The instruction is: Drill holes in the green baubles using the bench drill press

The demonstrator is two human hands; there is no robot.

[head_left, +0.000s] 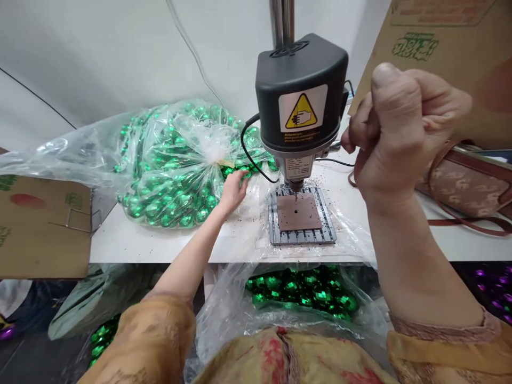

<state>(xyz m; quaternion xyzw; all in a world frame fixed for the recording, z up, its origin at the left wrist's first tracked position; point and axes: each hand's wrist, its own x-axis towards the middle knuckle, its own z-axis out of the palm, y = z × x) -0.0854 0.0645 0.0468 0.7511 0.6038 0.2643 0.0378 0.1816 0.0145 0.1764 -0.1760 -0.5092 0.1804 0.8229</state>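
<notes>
Nearest, green balls (308, 290) show in an opened plastic bag (224, 304) below the edge of the surface (132, 248). The right hand (400, 128) is curled into a fist beside the drill (276, 85) (warning sticker (303, 112) on its front), above a brown board (288, 210). Farther left, the left hand (235, 189), loosely curved, is at the tied bag (180, 160) of more balls; I cannot tell whether either grip has hold of anything.

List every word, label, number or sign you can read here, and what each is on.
"Attention:", on the black drill; the lines beneath it are too small.
Yellow warning triangle showing a hand, on the drill's white sticker; no words.
Silver part's label: too small to read.
Right carton: green and red print, unreadable.
Left carton: green print, unreadable.
</notes>
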